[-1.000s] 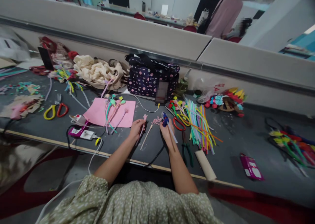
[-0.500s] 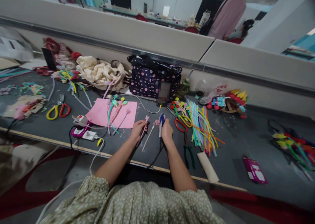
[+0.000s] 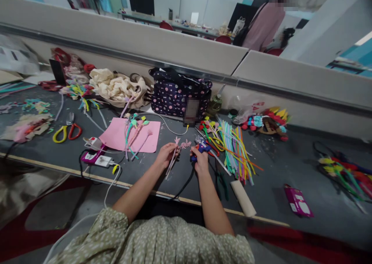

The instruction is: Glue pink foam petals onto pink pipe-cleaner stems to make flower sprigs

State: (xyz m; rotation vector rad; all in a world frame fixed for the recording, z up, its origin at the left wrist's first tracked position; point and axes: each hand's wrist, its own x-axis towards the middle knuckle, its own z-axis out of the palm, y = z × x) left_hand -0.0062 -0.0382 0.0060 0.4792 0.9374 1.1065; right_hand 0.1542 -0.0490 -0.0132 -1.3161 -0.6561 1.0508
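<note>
My left hand (image 3: 164, 154) pinches a pink pipe-cleaner flower stem (image 3: 173, 155), its bloom pointing up at the far end. A blue glue gun (image 3: 200, 149) is gripped in my right hand (image 3: 200, 160), lying low over the table with its black cord (image 3: 181, 186) trailing towards me. A small pink flower piece (image 3: 185, 143) lies on the dark table (image 3: 270, 167) between the two hands. Right of the gun sits a bundle of coloured pipe cleaners (image 3: 235, 146).
A pink sheet (image 3: 116, 134) with finished flowers lies left of my hands, beside a power strip (image 3: 95, 157) and yellow-red scissors (image 3: 65, 132). A dotted bag (image 3: 178, 91) stands behind. Pliers (image 3: 221, 180), a cardboard tube (image 3: 243, 198) and a pink box (image 3: 298, 201) lie to the right. A person stands beyond the partition.
My right hand has tipped the glue gun from upright to lying flat and shifted it slightly right. The left hand has raised the pink stem a little.
</note>
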